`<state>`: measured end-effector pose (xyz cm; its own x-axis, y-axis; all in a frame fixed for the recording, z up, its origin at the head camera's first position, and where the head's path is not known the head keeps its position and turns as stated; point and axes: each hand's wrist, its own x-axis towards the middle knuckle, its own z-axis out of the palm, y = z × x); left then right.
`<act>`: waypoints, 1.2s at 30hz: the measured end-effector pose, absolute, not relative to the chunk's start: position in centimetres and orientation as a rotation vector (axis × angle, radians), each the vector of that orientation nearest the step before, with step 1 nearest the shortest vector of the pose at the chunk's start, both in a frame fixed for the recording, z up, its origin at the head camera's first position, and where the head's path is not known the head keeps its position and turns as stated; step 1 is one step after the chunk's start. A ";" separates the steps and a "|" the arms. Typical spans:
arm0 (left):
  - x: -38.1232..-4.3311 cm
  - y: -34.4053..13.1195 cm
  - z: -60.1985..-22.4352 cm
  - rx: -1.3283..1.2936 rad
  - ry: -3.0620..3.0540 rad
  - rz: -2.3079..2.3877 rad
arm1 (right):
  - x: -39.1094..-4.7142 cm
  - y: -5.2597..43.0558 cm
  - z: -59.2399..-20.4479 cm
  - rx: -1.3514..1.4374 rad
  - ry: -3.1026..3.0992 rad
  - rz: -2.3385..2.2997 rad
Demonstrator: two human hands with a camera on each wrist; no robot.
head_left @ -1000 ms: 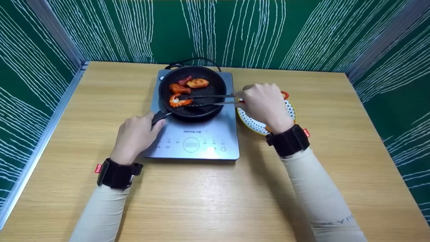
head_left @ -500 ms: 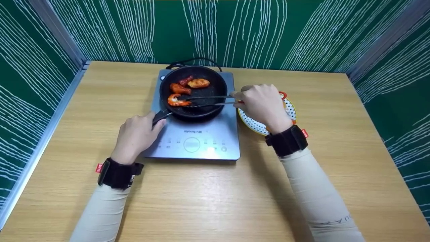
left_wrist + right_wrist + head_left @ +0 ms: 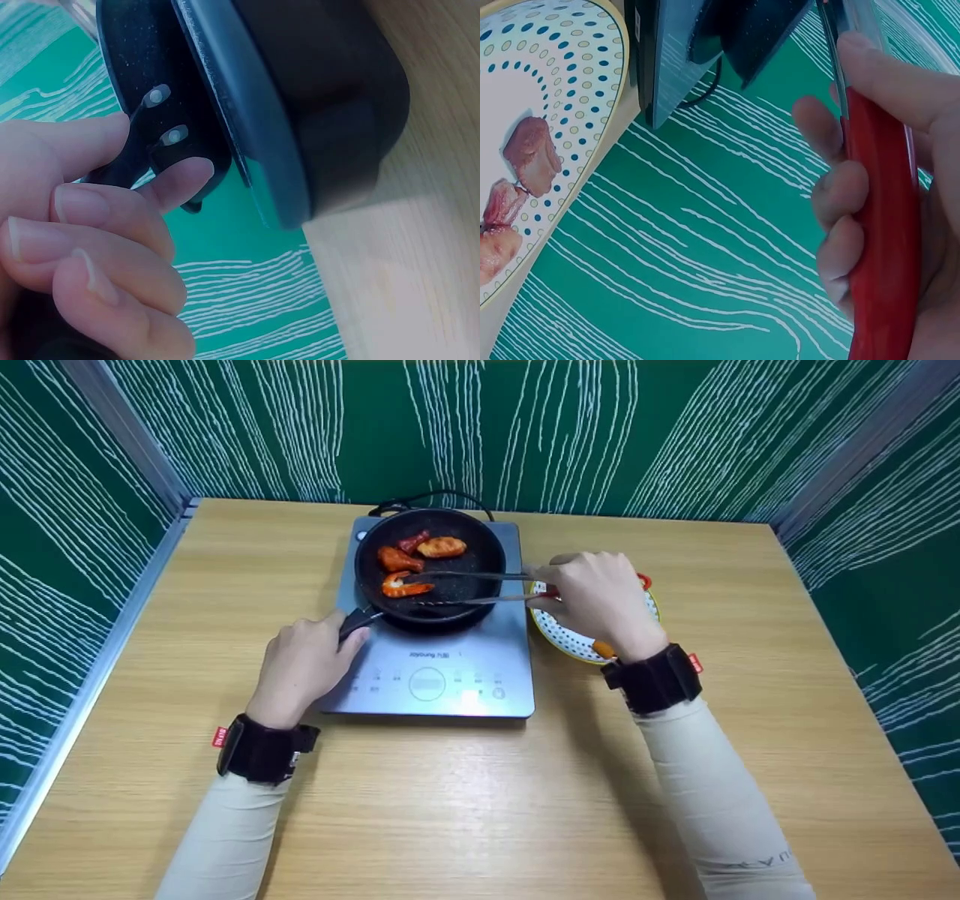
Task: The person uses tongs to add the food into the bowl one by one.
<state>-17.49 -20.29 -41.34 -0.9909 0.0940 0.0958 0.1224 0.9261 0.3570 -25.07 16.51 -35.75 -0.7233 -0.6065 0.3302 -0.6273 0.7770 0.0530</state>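
In the head view my left hand (image 3: 304, 667) grips the black handle (image 3: 358, 621) of a frying pan (image 3: 465, 585), thumb along its near side. My right hand (image 3: 596, 596) holds metal tongs (image 3: 480, 575), whose red handle (image 3: 885, 232) fills the palm in the right wrist view. The tong arms reach into the pan from the right and stand apart. Between their tips lies an orange shrimp (image 3: 405, 586). Behind it in the pan are a drumstick (image 3: 399, 559), a dark red piece (image 3: 413, 541) and a browned chicken wing (image 3: 442, 547).
The pan sits on a silver induction cooker (image 3: 427, 682), its black cable (image 3: 450, 492) behind. Partly under my right hand is a dotted plate (image 3: 566, 641) with several meat pieces (image 3: 534, 157). A wooden table (image 3: 465, 802) carries everything; green patterned panels (image 3: 525, 435) enclose it.
The tong arms have spread wider, and the shrimp has shifted slightly to the right. My right hand has moved a little right and down. The left hand stays on the pan handle.
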 end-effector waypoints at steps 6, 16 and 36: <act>-17.5 -20.3 -41.3 -0.163 -3.015 -0.578 | -24.3 18.3 -35.3 0.883 -2.628 0.199; -17.6 -20.1 -41.3 -0.174 -3.013 -0.570 | -21.1 25.0 -35.1 0.524 -2.654 0.391; -17.3 -20.3 -41.3 -0.159 -3.015 -0.578 | -18.9 29.4 -39.1 0.025 -2.837 0.479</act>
<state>-17.35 -20.27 -41.25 -0.9923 0.0889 0.0858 0.1143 0.9241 0.3646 -18.94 29.37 -39.08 -0.9650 0.0270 0.2608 -0.0601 0.9455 -0.3201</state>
